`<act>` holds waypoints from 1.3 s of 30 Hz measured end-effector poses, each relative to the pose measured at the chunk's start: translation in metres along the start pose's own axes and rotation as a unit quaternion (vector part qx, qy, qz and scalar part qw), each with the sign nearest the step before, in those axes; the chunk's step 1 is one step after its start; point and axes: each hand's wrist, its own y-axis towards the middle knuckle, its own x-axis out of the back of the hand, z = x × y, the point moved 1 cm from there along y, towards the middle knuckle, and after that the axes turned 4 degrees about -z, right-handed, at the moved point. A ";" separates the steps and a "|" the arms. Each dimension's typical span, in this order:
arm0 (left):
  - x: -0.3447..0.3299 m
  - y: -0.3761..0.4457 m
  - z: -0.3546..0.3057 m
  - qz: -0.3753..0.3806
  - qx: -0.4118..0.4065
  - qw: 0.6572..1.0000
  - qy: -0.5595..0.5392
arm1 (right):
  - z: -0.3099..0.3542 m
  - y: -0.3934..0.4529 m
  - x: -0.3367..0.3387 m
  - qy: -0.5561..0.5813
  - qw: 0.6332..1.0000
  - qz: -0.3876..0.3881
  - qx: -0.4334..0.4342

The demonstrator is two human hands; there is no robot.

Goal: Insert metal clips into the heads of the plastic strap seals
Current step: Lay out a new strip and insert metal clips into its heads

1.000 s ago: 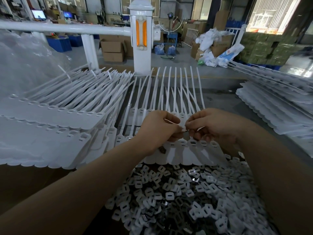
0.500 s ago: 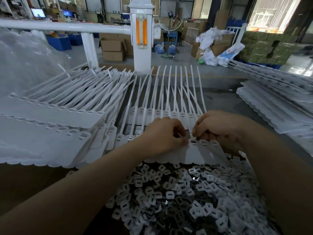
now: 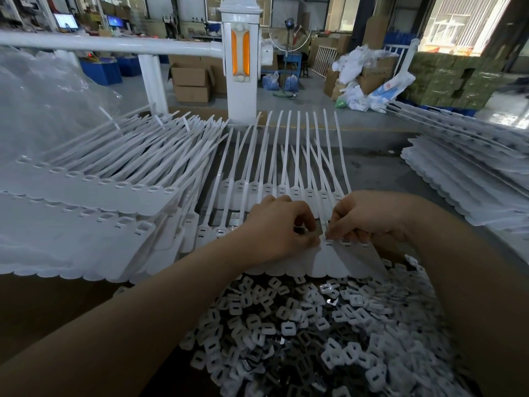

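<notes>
While both hands meet over the row of white strap seals [image 3: 337,253] mid-table, the left hand [image 3: 282,224] pinches down at one seal head and the right hand [image 3: 363,217] pinches beside it, fingertips nearly touching. What each grips is too small to tell. Loose metal clips [image 3: 315,333] are piled just below. More seal stacks [image 3: 94,196] lie left.

No text, label, brand or number can be read — the monitors [image 3: 66,20] at far left are lit, but whatever is shown on them is too blurred to be made out.
</notes>
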 end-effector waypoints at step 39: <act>0.020 -0.001 -0.002 0.091 -0.159 0.976 0.116 | -0.007 0.014 -0.011 0.062 0.989 -0.135 0.026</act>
